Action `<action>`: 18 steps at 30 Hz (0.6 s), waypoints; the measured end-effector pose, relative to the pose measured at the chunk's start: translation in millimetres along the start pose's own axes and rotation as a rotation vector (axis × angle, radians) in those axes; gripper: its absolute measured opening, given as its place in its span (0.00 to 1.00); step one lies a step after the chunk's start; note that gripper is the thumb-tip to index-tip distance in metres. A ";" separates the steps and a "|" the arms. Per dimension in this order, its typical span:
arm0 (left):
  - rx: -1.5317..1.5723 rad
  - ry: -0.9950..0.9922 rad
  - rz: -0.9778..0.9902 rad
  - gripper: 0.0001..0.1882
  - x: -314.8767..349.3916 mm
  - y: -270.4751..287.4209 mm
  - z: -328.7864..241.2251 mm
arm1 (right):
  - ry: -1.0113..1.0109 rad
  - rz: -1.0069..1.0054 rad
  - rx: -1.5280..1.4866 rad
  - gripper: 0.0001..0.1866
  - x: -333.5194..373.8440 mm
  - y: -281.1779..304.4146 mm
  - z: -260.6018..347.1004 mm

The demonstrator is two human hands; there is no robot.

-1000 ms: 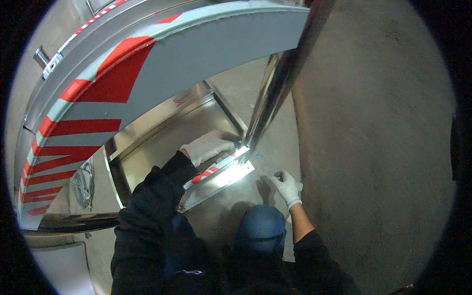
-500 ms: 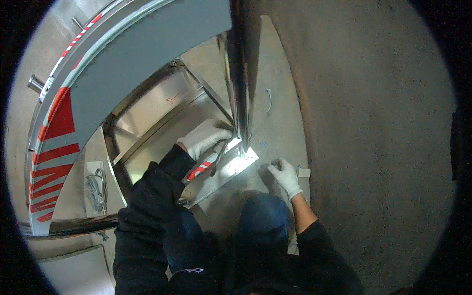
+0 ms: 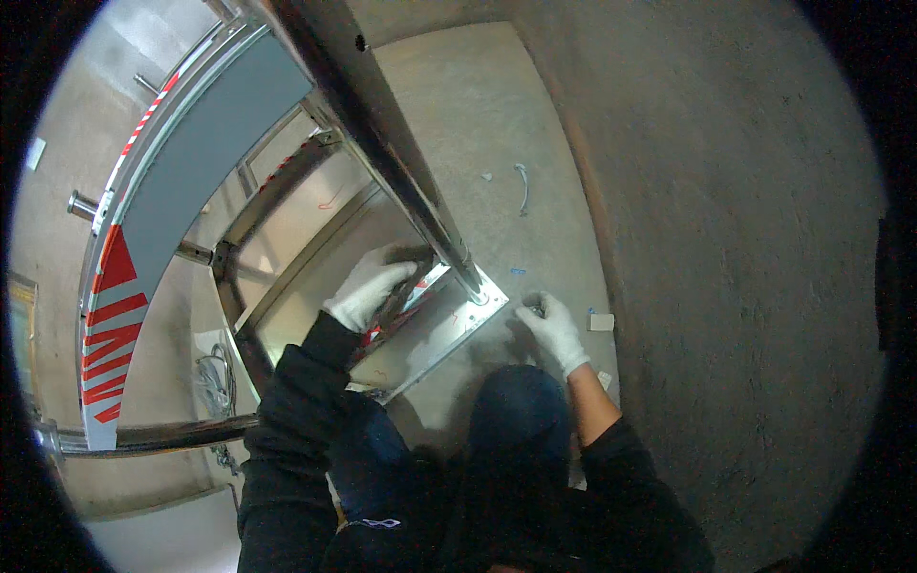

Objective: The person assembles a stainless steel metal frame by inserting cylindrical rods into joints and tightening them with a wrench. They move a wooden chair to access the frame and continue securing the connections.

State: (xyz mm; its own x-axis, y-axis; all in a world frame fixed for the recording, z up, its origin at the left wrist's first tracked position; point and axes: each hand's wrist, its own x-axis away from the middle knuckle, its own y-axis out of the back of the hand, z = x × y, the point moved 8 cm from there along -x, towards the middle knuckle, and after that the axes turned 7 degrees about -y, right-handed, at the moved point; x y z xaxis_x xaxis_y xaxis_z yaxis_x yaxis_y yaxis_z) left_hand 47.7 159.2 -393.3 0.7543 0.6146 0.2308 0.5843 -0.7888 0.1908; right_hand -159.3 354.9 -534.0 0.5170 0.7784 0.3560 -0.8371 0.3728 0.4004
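My left hand (image 3: 368,289), in a white glove, is closed beside the foot of a shiny metal post (image 3: 427,205). Its thumb and fingers curl about something dark that I cannot make out. Below the post lies a shiny metal base plate (image 3: 489,298) with small holes near its corner. Red and white stripes show beneath the left hand; whether they are a thing or a reflection is unclear. To the right of the plate, just above the floor, my gloved right hand (image 3: 556,336) is closed, with a small dark thing at its fingertips, too small to name.
A grey curved panel (image 3: 229,134) with red and white stripes arches at the left. Within the metal frame lies a shiny sheet (image 3: 306,224). A coiled cable (image 3: 217,382) rests at the left, a grey strip (image 3: 522,189) on the floor ahead. A dark wall (image 3: 745,286) rises at the right.
The view has shifted, so the post now leans to the upper left and more floor shows. My left hand has drawn slightly away from the post. My right hand stays beside the plate.
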 end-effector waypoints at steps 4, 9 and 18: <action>-0.140 -0.010 0.219 0.36 12.7 -14.3 -22.5 | 0.006 -0.050 -0.039 0.24 1.6 11.7 -15.4; -0.096 0.003 0.318 0.40 18.5 -18.8 -27.4 | 0.014 -0.006 -0.065 0.24 5.1 12.8 -22.2; -0.368 -0.269 0.057 0.22 29.0 -25.9 -32.8 | 0.064 -0.004 -0.109 0.23 10.4 5.4 43.0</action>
State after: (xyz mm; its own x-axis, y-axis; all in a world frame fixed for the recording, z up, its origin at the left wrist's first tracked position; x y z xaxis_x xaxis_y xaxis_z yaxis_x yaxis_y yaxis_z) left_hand 44.6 197.7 -360.3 0.8617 0.5074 0.0043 0.4307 -0.7358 0.5225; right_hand -150.8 343.2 -491.9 0.5110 0.8061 0.2986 -0.8512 0.4259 0.3067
